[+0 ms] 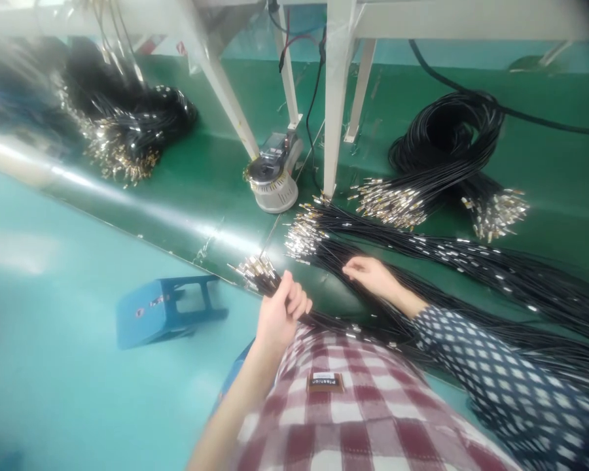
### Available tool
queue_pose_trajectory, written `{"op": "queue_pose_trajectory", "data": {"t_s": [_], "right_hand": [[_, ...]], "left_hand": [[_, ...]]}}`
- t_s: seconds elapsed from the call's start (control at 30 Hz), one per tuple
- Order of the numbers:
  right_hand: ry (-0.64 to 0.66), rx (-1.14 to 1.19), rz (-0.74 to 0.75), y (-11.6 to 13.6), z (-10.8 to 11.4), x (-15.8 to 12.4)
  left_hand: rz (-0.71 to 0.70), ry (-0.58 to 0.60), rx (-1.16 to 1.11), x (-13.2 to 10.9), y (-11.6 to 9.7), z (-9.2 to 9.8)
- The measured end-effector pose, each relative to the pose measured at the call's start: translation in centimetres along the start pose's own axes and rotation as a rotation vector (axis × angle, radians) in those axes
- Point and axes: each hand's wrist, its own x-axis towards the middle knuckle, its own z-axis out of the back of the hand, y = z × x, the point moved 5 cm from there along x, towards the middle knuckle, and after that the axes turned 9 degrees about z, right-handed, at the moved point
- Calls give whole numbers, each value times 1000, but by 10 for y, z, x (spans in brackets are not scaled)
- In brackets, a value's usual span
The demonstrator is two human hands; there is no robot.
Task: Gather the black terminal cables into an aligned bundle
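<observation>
Hands: left hand (281,313) fisted round cable bundle (260,271); right hand (373,275) on loose cables (471,261), fingertips' grip unclear.

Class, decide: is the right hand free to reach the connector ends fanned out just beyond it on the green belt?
Probably yes. The right hand rests on the black cables, and the connector ends lie just beyond it with nothing between.
</observation>
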Motion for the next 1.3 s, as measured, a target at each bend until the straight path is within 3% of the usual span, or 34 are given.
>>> {"op": "queue_pose_trajectory", "data": {"t_s": [0.17,0.3,0.43,0.53,0.7,0.93,1.13,1.3], "right_hand": [[-23,403,152,23,13,-61],[43,430,140,33,12,-90],[164,425,136,39,6,-102],[192,461,143,44,0,-102],[103,495,189,51,-4,-92],[112,388,150,40,8,-107],[267,352,158,57,7,-100],[-6,210,301,108,10,-62]], "left_hand": [[-58,-17,48,4,-1,-4],[-105,-18,13,2,-3,-13],[-121,-61,-3,1,-2,-13],[-105,-87,40,1,0,-12],[-1,-10,166,1,2,-20],[-70,-4,69,-1,-1,-15],[-37,-18,116,1,1,-11],[6,-13,156,2,-3,-15]]}}
